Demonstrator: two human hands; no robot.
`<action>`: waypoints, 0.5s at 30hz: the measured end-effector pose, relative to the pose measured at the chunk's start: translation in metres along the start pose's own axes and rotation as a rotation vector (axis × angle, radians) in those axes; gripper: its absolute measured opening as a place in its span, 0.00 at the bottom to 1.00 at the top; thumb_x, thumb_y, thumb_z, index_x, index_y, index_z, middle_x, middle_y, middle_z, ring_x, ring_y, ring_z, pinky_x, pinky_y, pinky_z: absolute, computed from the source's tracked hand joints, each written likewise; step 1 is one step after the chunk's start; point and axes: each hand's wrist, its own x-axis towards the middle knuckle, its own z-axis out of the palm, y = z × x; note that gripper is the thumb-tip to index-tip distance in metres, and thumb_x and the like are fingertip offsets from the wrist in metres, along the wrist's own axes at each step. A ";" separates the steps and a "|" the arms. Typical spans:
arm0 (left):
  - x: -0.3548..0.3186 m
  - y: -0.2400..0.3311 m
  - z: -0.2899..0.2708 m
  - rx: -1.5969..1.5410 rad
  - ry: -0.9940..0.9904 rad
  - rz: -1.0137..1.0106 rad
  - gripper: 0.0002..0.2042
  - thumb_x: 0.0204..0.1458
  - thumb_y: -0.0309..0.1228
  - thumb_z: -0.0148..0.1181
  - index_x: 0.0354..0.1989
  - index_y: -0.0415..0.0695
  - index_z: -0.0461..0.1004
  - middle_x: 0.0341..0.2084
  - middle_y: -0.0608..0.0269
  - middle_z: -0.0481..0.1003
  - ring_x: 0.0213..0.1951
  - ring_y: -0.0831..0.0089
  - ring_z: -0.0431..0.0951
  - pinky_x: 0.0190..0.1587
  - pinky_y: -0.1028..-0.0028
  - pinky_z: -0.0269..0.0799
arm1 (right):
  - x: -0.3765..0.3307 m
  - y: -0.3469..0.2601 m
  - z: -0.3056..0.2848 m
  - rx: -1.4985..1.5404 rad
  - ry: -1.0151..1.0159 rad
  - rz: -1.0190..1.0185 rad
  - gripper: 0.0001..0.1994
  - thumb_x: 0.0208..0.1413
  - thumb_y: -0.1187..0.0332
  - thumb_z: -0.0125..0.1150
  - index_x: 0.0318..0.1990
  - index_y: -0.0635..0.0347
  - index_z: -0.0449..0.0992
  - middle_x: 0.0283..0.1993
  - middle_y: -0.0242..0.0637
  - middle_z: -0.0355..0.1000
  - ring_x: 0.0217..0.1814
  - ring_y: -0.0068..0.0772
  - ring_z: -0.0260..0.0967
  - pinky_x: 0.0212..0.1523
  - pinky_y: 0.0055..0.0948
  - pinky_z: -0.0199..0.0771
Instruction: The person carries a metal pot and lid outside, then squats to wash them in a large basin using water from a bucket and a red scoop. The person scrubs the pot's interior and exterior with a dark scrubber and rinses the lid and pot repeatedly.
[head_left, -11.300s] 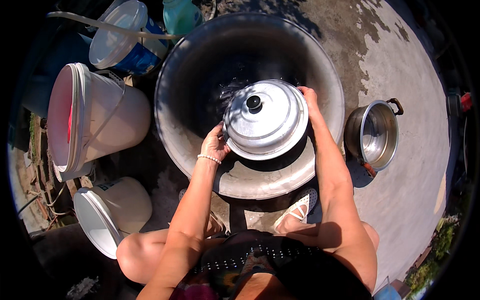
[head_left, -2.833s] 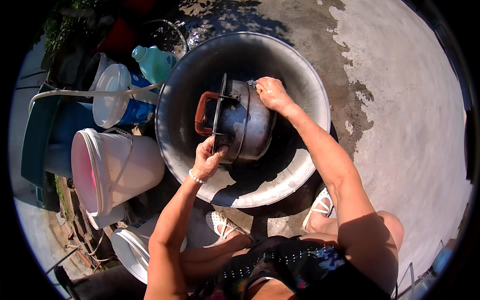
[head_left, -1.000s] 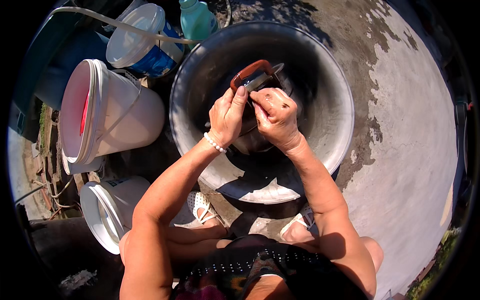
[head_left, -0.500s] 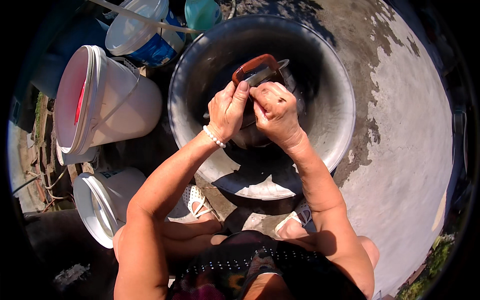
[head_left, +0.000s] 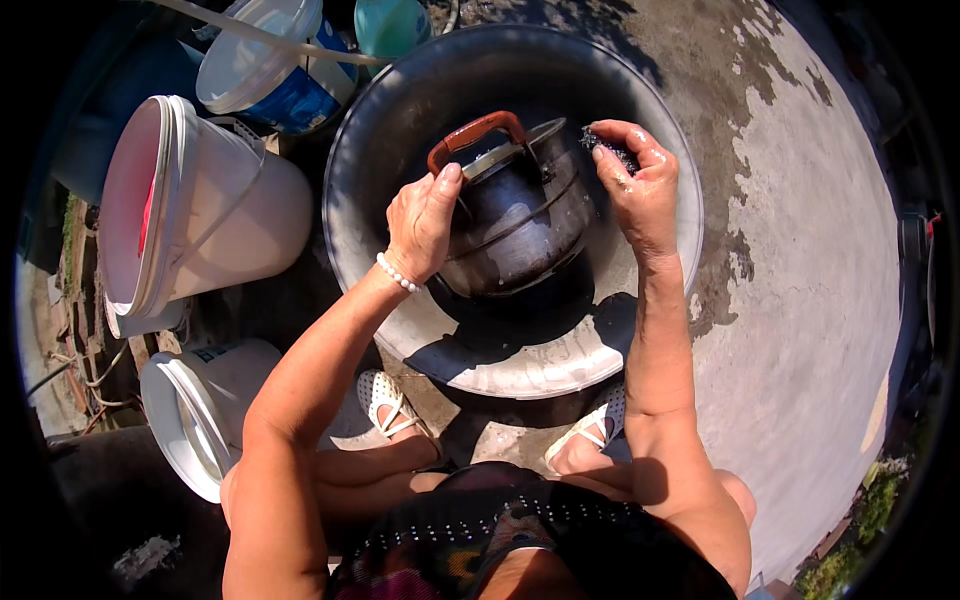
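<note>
A dark metal pot (head_left: 515,228) lies tilted inside a wide grey metal basin (head_left: 545,368). Over its rim arches a reddish-brown handle (head_left: 485,127). My left hand (head_left: 420,222), a white bead bracelet at its wrist, is closed at the pot's left side, with the thumb up near the handle's lower end; its fingertips are hidden. To the right of the pot, just apart from it, my right hand (head_left: 642,190) pinches a dark, wiry scouring pad (head_left: 624,157). Those fingers look wet and smudged.
On the left, a large white bucket (head_left: 245,200) leans with its mouth sideways, and a smaller white bucket (head_left: 235,375) lies nearer me. A blue-and-white bucket (head_left: 300,95) and a turquoise container (head_left: 390,28) stand behind the basin. A pale hose (head_left: 270,42) crosses there.
My right hand has moved right, off the pot, uncovering its side and bringing the scouring pad into sight. My left hand and the handle have shifted slightly left.
</note>
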 end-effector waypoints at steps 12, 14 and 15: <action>-0.001 0.006 0.009 0.088 0.040 -0.070 0.30 0.53 0.58 0.35 0.18 0.42 0.67 0.12 0.55 0.65 0.20 0.57 0.68 0.27 0.64 0.61 | 0.018 0.036 0.033 0.010 -0.163 -0.398 0.05 0.39 0.81 0.57 0.27 0.66 0.75 0.26 0.41 0.70 0.29 0.36 0.69 0.31 0.26 0.70; 0.001 0.008 0.009 0.124 0.038 -0.060 0.30 0.53 0.58 0.35 0.17 0.42 0.67 0.12 0.56 0.65 0.20 0.57 0.68 0.27 0.64 0.61 | 0.021 0.039 0.033 -0.065 -0.040 -0.158 0.05 0.38 0.81 0.57 0.26 0.66 0.75 0.26 0.40 0.70 0.30 0.38 0.70 0.32 0.29 0.70; 0.001 0.009 0.009 0.141 0.036 -0.054 0.30 0.53 0.58 0.35 0.17 0.42 0.67 0.12 0.56 0.64 0.19 0.58 0.67 0.26 0.64 0.61 | 0.017 0.039 0.035 -0.080 -0.049 -0.234 0.05 0.38 0.81 0.57 0.26 0.66 0.74 0.26 0.40 0.70 0.30 0.38 0.70 0.33 0.29 0.70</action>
